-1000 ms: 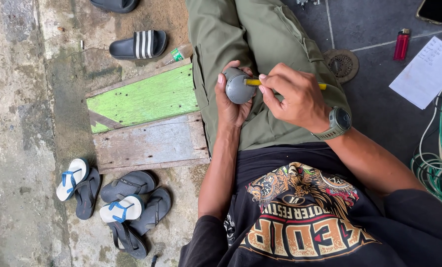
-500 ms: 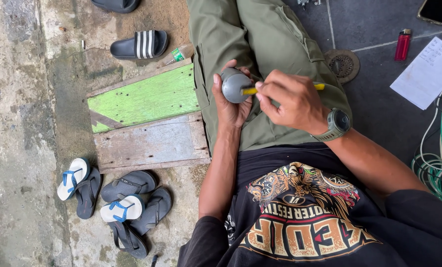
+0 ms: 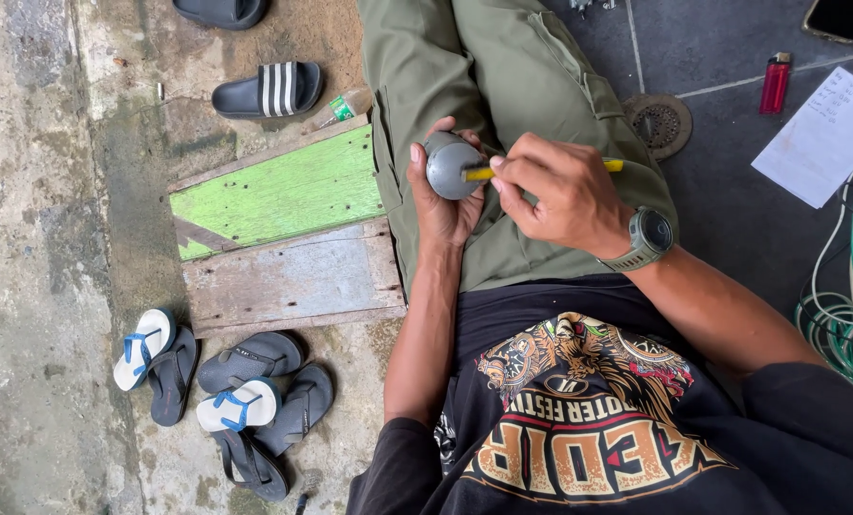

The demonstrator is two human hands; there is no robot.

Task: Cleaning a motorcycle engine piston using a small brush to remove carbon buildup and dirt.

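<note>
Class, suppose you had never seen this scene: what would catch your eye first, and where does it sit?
At the centre, the left hand cups a round grey object over the lap while the right hand holds a yellow-handled tool against it. To the left lies a bright green wooden board, with a heap of sandals below it. A red lighter lies on the dark tiles at upper right.

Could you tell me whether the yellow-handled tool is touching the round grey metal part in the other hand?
Touching. The head view shows the yellow-handled tool, gripped by the right hand, lying against the round grey metal part cupped in the left hand.
</note>
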